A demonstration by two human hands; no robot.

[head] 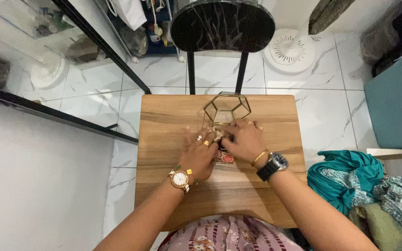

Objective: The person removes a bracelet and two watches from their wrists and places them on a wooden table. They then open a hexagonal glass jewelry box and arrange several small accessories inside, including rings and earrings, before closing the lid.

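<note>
It's a small wooden table (164, 121) with a light brown grain, rectangular, sitting on a white marble-look tile floor (331, 111). Near the far edge stands a gold-framed geometric glass box (226, 108), roughly centred left to right. Just in front of it lies a little heap of jewellery (217, 134), and nearer the middle a small flat reddish-pink case (224, 158), both partly covered by the two hands resting on the tabletop. A dark chair (222, 23) stands on the floor right behind the table's far edge.
</note>
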